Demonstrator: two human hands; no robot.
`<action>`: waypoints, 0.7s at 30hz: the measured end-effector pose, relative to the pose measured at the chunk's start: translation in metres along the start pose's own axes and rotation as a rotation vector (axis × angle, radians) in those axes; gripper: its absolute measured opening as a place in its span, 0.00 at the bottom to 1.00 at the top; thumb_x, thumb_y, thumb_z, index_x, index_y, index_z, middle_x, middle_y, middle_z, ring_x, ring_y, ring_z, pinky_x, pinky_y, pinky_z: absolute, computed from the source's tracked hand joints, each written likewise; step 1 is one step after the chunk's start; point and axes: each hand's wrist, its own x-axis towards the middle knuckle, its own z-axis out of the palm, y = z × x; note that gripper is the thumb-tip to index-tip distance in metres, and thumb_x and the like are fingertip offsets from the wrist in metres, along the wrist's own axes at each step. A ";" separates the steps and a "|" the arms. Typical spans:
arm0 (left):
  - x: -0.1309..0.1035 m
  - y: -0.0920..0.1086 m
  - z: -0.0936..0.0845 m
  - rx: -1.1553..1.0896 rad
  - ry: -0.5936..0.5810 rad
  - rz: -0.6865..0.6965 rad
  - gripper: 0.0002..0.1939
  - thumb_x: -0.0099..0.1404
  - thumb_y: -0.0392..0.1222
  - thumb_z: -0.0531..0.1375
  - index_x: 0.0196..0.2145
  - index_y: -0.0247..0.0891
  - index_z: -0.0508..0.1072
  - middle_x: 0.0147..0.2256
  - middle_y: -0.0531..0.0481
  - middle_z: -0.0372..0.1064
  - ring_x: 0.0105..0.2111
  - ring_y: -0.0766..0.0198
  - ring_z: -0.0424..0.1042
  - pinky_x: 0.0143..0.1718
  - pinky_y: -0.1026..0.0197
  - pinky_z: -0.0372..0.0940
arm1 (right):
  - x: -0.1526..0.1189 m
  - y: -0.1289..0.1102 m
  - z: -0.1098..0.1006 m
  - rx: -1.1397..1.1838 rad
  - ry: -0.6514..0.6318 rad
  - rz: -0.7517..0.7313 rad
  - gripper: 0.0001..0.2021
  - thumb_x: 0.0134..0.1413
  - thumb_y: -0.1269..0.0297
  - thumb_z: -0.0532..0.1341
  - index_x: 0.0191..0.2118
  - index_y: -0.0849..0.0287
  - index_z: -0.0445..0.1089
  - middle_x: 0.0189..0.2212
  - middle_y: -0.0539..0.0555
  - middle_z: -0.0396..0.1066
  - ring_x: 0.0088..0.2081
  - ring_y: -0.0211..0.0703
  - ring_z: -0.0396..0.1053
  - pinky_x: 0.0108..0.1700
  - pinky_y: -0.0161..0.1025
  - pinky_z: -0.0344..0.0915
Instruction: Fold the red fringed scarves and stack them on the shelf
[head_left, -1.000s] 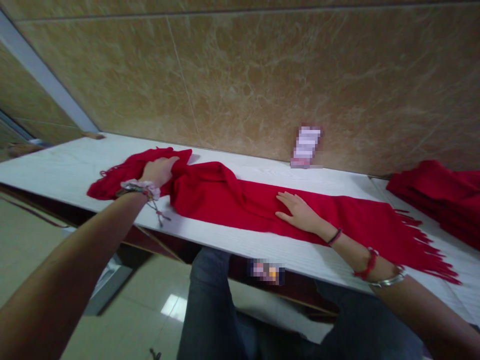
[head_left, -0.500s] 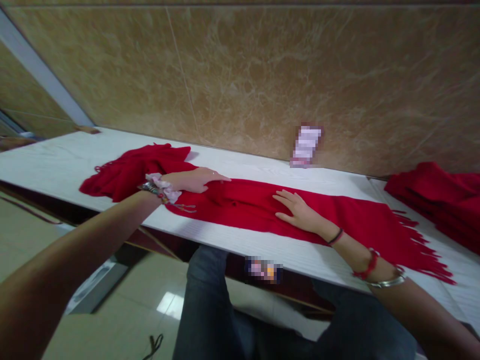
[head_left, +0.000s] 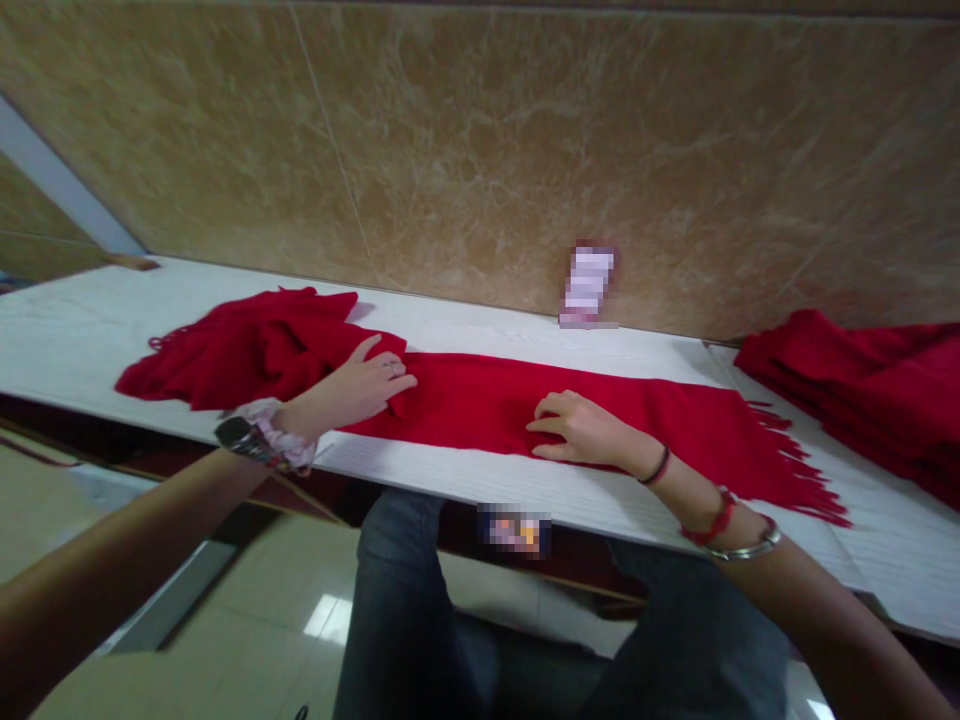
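A red scarf (head_left: 480, 395) with a fringed right end lies lengthwise along the white table, its left part heaped in loose folds. My left hand (head_left: 352, 390), wearing a ring, rests on the scarf where the bunched part meets the flat part, fingers apart and a little bent. Farther right, my right hand (head_left: 581, 430) lies on the flat stretch with its fingers spread and slightly curled. Neither hand visibly grips the cloth.
More folded red cloth (head_left: 862, 390) is piled at the table's right end. A pinkish, blurred rectangular item (head_left: 589, 285) stands against the marble-patterned wall. The white table's (head_left: 450, 470) front edge runs just above my knees.
My left hand has drawn back toward the heaped part and its pointing finger has bent. My right hand's fingers have curled slightly. The wrinkles between the hands look smoother.
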 end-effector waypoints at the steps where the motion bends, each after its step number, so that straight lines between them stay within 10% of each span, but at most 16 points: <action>1: 0.000 0.003 0.002 -0.020 -0.002 0.031 0.18 0.60 0.31 0.51 0.45 0.41 0.72 0.41 0.45 0.72 0.48 0.55 0.66 0.61 0.45 0.45 | 0.000 -0.001 0.000 0.005 -0.011 0.010 0.15 0.57 0.59 0.59 0.44 0.63 0.75 0.41 0.62 0.72 0.43 0.48 0.69 0.46 0.48 0.66; 14: -0.025 0.018 -0.002 0.033 -0.097 0.016 0.21 0.61 0.27 0.47 0.43 0.41 0.74 0.34 0.46 0.72 0.39 0.58 0.72 0.61 0.48 0.45 | -0.010 -0.010 -0.004 0.083 0.003 -0.028 0.13 0.59 0.66 0.55 0.44 0.63 0.74 0.42 0.59 0.75 0.43 0.44 0.72 0.47 0.42 0.67; 21: -0.006 0.027 -0.010 0.031 -0.174 0.044 0.21 0.65 0.34 0.48 0.54 0.35 0.67 0.47 0.40 0.70 0.49 0.53 0.68 0.59 0.45 0.48 | -0.009 -0.017 -0.009 0.024 -0.094 0.006 0.11 0.56 0.70 0.54 0.38 0.62 0.74 0.38 0.58 0.75 0.41 0.42 0.71 0.42 0.38 0.66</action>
